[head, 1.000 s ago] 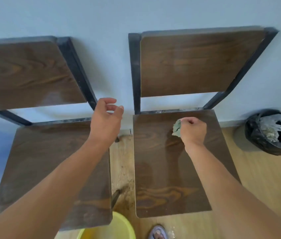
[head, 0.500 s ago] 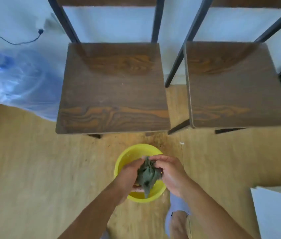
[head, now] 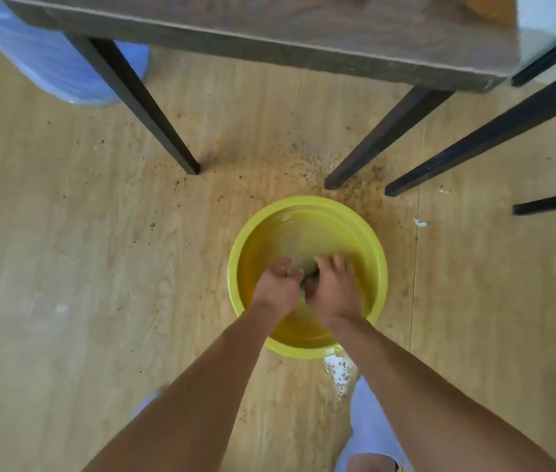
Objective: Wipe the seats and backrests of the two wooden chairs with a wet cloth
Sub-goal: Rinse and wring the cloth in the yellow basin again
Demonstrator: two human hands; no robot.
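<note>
A yellow basin [head: 307, 212] with water stands on the wooden floor in front of me. My left hand [head: 278, 287] and my right hand [head: 334, 289] are pressed together inside it, both closed around the dark green cloth [head: 311, 275]. Only a sliver of the cloth shows between my fingers. The front edge of one wooden chair seat [head: 269, 25] fills the top of the view, with its black legs [head: 140, 97] coming down to the floor. A leg of the second chair [head: 494, 131] shows at the right.
A blue plastic bag [head: 48, 63] lies at the upper left behind the chair leg. Brown crumbs and grit are scattered on the floor around the basin. A wet patch [head: 339, 369] sits by the basin's near rim. My feet in pale slippers [head: 372, 424] are below.
My view has dropped closer to the floor. My hands, which held the cloth above the basin, have gone down into the water with it.
</note>
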